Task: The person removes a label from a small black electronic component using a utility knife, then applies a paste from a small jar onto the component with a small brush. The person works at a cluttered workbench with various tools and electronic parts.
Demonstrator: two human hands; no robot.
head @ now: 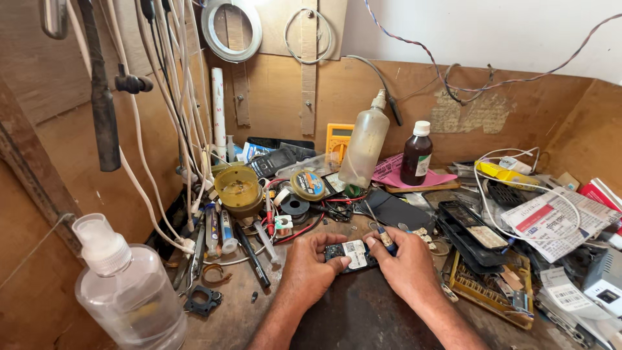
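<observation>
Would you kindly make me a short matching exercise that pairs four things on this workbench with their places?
Things:
1. brown bottle
2. clear plastic bottle
3. yellow meter
4. small circuit board

Places:
A. near left corner
B. between the left hand and right hand
C. against the back wall
D. on pink paper

Pairs: 1-D, 2-A, 3-C, 4-B

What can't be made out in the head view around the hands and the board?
- Small circuit board: its edges and underside are hidden by the fingers of both hands.
- Tool in the right hand: the tip is too small to tell its kind, and the handle is covered by the grip.
- Left hand: the palm faces down, unseen.
- Clear spray bottle: its base is cut off by the bottom edge.
- Brown bottle: the label is too small to read.
</observation>
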